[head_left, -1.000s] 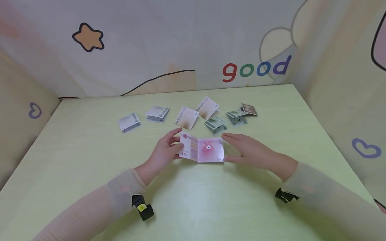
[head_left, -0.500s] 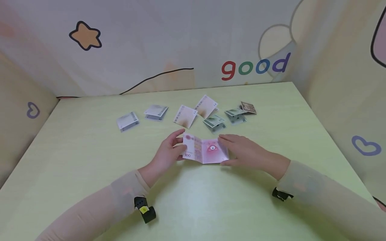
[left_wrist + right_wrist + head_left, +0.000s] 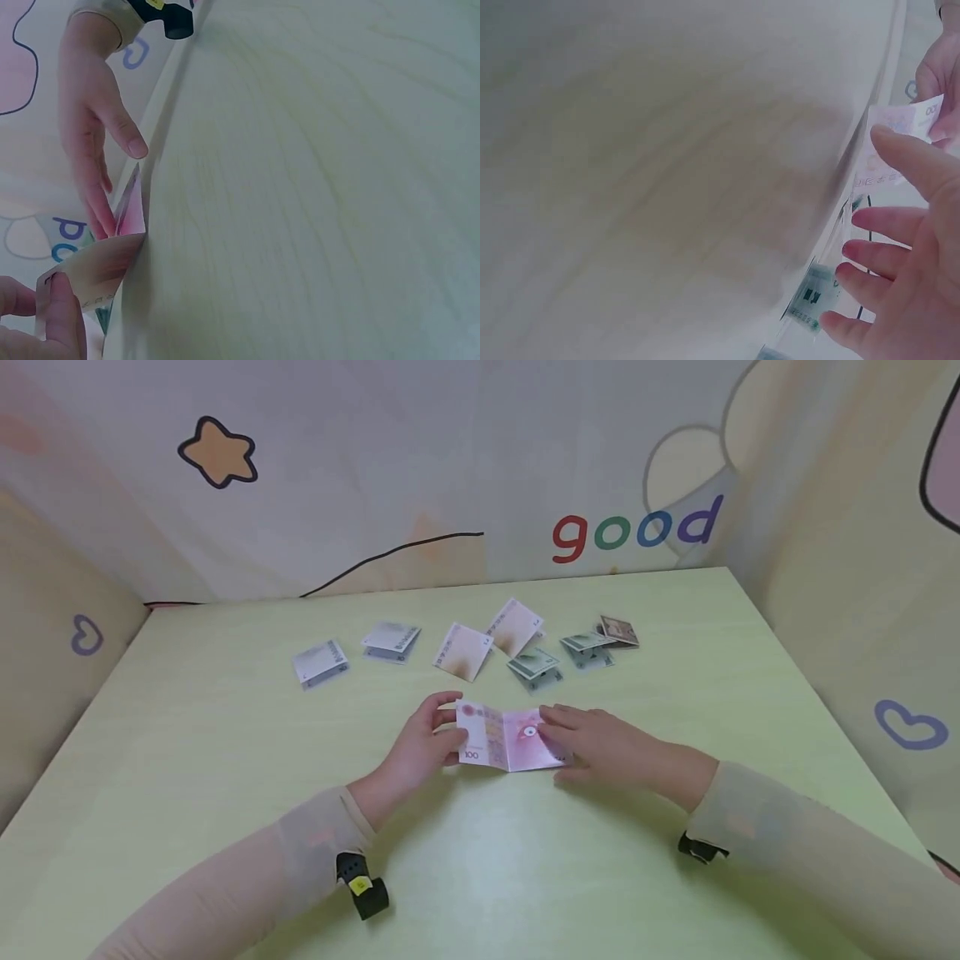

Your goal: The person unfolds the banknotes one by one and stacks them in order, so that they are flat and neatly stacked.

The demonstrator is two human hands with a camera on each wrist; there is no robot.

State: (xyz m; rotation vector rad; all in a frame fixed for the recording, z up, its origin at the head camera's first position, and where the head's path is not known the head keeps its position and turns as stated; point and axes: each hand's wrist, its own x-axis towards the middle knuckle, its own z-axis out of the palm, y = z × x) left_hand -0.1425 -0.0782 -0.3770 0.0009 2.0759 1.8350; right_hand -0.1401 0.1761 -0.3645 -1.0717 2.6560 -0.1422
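Note:
A pinkish-red 100 banknote [image 3: 480,747] with a crease down its middle stands partly unfolded, its two halves at an angle. My left hand [image 3: 420,747] pinches its left edge between thumb and fingers; the left wrist view shows that thumb [image 3: 64,311] on the note. Over the right half reaches my right hand [image 3: 611,739], its fingers fairly straight and covering part of the print. In the right wrist view the right hand's fingers [image 3: 885,259] are spread apart, with the note [image 3: 889,150] beyond the thumb. Whether the right fingers touch the paper I cannot tell.
Behind the hands lie several folded banknotes: bluish ones [image 3: 320,663] at left, pale brownish ones [image 3: 462,652] in the middle, green ones [image 3: 535,667] and a brown one [image 3: 619,629] at right. Patterned cloth walls [image 3: 375,460] border the pale green table [image 3: 480,877].
The right hand has moved left, from beside the banknote's right edge to over its right half. The left hand and the banknote have shifted slightly right. The other notes stay put.

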